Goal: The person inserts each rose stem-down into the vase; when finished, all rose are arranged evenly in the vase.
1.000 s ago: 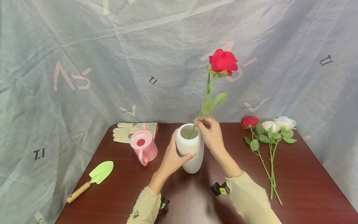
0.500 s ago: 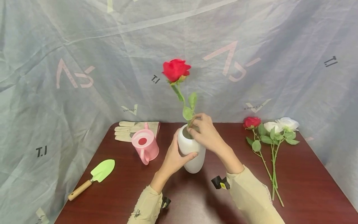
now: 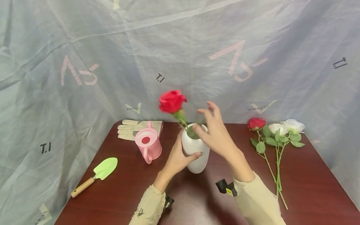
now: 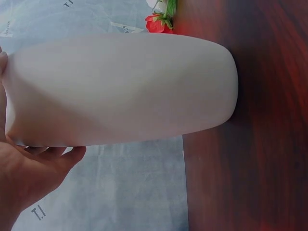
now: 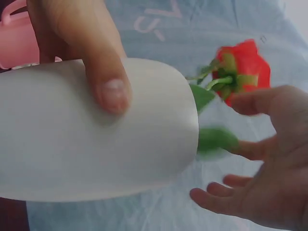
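Note:
A white vase (image 3: 199,162) stands on the table, its upper side held by my left hand (image 3: 177,159), thumb across the front. In the left wrist view the same vase (image 4: 125,91) fills the middle, with fingers curled against it. One red rose (image 3: 172,102) leans left out of the vase mouth, its lower stem hidden inside. Spread fingers and thumb mark my right hand (image 3: 220,137), at the right of the rim and holding nothing. The right wrist view has green leaves (image 5: 216,139) at the mouth, close to the fingertips.
Left of the vase stands a pink watering can (image 3: 153,147), in front of pale work gloves (image 3: 126,129). A green trowel (image 3: 105,168) lies at the left. Another red rose (image 3: 256,123) and white roses (image 3: 292,126) lie at the right. Grey cloth (image 3: 180,47) hangs behind.
The red rose has swung left and dropped lower into the vase. My right hand has let go of its stem and opened. The left hand keeps its grip on the vase.

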A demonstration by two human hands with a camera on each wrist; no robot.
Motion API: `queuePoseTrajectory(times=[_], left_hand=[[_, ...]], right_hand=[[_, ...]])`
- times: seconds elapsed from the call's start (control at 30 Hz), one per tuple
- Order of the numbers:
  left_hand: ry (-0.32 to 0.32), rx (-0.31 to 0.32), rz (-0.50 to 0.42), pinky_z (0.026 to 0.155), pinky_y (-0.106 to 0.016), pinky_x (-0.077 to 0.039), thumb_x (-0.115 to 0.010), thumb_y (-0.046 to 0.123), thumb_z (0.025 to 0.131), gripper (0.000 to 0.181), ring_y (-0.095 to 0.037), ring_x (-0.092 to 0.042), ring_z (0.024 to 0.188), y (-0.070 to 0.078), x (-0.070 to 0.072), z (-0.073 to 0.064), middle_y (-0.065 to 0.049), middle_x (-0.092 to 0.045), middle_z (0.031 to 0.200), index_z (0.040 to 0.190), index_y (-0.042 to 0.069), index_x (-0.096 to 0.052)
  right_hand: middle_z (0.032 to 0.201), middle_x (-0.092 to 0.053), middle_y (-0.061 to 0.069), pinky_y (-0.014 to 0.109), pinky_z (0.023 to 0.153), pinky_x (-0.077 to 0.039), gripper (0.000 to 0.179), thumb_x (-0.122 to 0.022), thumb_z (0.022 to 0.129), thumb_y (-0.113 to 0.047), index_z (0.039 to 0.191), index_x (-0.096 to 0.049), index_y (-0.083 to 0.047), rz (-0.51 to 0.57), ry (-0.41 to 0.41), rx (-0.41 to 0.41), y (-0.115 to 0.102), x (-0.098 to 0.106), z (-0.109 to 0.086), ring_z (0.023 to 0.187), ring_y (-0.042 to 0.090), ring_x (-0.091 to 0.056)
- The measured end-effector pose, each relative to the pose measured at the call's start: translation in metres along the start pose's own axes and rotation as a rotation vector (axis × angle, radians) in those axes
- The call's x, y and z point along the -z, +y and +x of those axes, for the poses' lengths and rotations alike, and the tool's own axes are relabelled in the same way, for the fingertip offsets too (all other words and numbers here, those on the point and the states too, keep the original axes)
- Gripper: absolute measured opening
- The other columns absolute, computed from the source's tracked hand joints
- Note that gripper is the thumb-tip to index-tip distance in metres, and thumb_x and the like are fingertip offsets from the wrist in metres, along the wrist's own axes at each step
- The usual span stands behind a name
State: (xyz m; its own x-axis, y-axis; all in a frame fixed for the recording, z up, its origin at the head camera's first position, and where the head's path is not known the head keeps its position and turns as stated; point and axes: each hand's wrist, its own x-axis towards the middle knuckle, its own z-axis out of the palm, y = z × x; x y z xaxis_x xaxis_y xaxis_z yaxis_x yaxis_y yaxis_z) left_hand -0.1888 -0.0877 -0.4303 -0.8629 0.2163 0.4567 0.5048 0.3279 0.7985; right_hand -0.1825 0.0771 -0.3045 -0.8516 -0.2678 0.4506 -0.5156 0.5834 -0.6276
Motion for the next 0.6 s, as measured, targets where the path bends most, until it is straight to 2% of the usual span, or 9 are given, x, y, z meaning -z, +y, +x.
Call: queuePoseTrajectory(times=[0.1,0.2,0.27,0.37,0.5,0.6], left_hand=[[0.009,-0.019,-0.025,0.091,-0.041,-0.041,-0.082,0.023,0.069,0.1,-0.018,-0.05,0.111,-0.001,-0.001,0.001,-0.003,-0.048,0.129,0.146,0.019,-0.019],[0.015,-0.016,-0.039,0.093,-0.042,-0.04,-0.082,0.02,0.069,0.098,-0.019,-0.049,0.112,0.0,-0.002,0.0,-0.004,-0.048,0.129,0.146,0.015,-0.021],[0.016,-0.003,-0.034,0.095,-0.04,-0.039,-0.082,0.023,0.069,0.098,-0.016,-0.048,0.113,0.0,-0.002,0.0,-0.001,-0.048,0.13,0.146,0.018,-0.021],[0.019,0.001,-0.015,0.096,-0.038,-0.038,-0.082,0.029,0.069,0.099,-0.012,-0.046,0.116,0.0,-0.001,0.0,0.005,-0.046,0.132,0.146,0.023,-0.02],[0.023,-0.017,-0.013,0.097,-0.04,-0.037,-0.081,0.034,0.069,0.098,-0.012,-0.045,0.117,0.0,0.0,0.001,0.006,-0.045,0.132,0.146,0.025,-0.02],[0.025,-0.023,-0.014,0.097,-0.04,-0.037,-0.08,0.036,0.069,0.097,-0.013,-0.045,0.117,0.0,0.0,0.0,0.007,-0.044,0.133,0.146,0.025,-0.021]], right_hand=[[0.148,-0.016,0.011,0.052,0.096,-0.034,0.041,-0.056,0.089,-0.022,0.127,-0.05,-0.007,0.056,0.094,-0.024,0.006,0.006,-0.005,0.131,0.03,-0.028],[0.146,-0.024,0.01,0.051,0.095,-0.036,0.036,-0.056,0.091,-0.019,0.125,-0.053,-0.007,0.137,0.174,-0.053,0.016,0.013,-0.014,0.126,0.03,-0.035],[0.144,-0.029,0.009,0.048,0.095,-0.039,0.033,-0.056,0.092,-0.017,0.123,-0.055,-0.005,0.208,0.218,-0.094,0.025,0.016,-0.021,0.12,0.029,-0.043],[0.142,-0.034,0.008,0.045,0.095,-0.04,0.032,-0.055,0.093,-0.015,0.122,-0.056,-0.003,0.266,0.272,-0.173,0.044,0.022,-0.035,0.12,0.027,-0.044],[0.136,-0.041,0.008,0.031,0.095,-0.041,0.03,-0.054,0.094,-0.013,0.121,-0.057,0.001,0.255,0.318,-0.256,0.072,0.03,-0.057,0.118,0.019,-0.046],[0.126,-0.05,0.002,0.017,0.088,-0.042,0.029,-0.052,0.095,-0.013,0.119,-0.057,0.002,0.285,0.334,-0.326,0.089,0.038,-0.077,0.108,0.007,-0.053]])
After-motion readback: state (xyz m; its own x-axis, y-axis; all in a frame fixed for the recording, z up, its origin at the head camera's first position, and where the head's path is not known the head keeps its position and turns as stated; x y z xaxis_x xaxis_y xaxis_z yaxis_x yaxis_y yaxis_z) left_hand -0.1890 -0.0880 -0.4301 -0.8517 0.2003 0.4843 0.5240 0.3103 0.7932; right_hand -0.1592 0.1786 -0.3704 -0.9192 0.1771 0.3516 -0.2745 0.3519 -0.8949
